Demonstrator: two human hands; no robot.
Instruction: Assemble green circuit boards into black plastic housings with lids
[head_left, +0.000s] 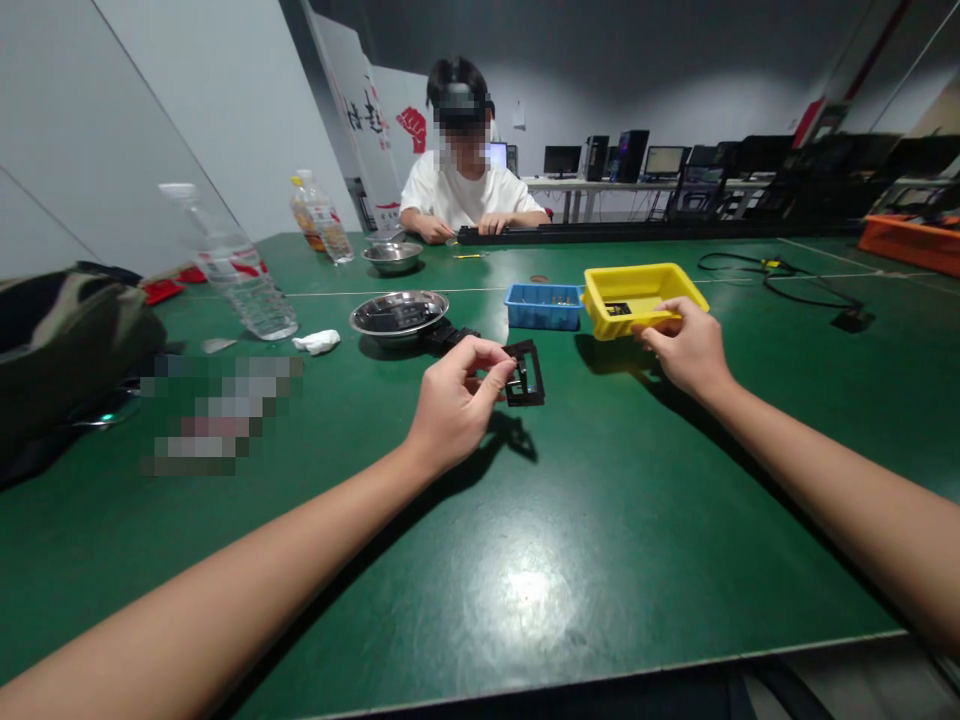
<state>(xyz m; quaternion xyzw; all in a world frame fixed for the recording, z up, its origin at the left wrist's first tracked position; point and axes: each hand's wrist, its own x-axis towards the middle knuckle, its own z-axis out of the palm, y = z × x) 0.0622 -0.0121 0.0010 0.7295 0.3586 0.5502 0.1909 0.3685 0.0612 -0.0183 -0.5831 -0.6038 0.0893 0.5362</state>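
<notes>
Between the thumb and fingers of my left hand is a small black square frame, held above the green table. My right hand pinches the near right rim of a yellow bin, which is tilted toward me. A small dark piece lies inside the bin at its left. Left of it stands a blue bin with small brass-coloured pieces in it. Beyond my left hand, a metal dish holds dark flat parts, and more black parts lie against its right side.
A water bottle, a crumpled tissue and a bag are on the left. Across the table a person sits near a smaller metal bowl and a long black bar. A black cable lies at right.
</notes>
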